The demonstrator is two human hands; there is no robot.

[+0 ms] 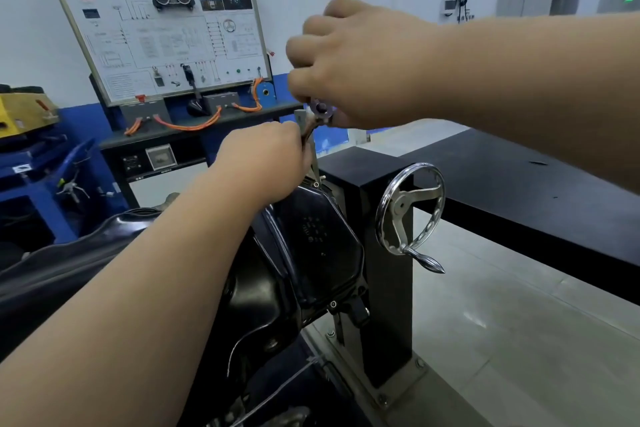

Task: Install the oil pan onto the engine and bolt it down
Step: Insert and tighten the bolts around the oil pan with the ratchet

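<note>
Behind: training board, white wiring diagram in a metal frame; orange cables looped below it.
In the way: chrome handwheel, spoked, just right of the pan on the black stand post.
Oil pan: glossy black, angular, sat on the engine, low centre.
Ratchet: steel; thin shaft ran down to the pan's far rim.
Left hand: curled round the ratchet handle.
Right hand: fingers pinched the ratchet head.

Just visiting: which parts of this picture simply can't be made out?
Head view, silver ratchet wrench: mostly hidden by the right hand and left hand.
Head view, bolt under its shaft at the glossy black oil pan: too small to tell if seated.
Head view, white wiring-diagram board: lettering blurred.
</note>
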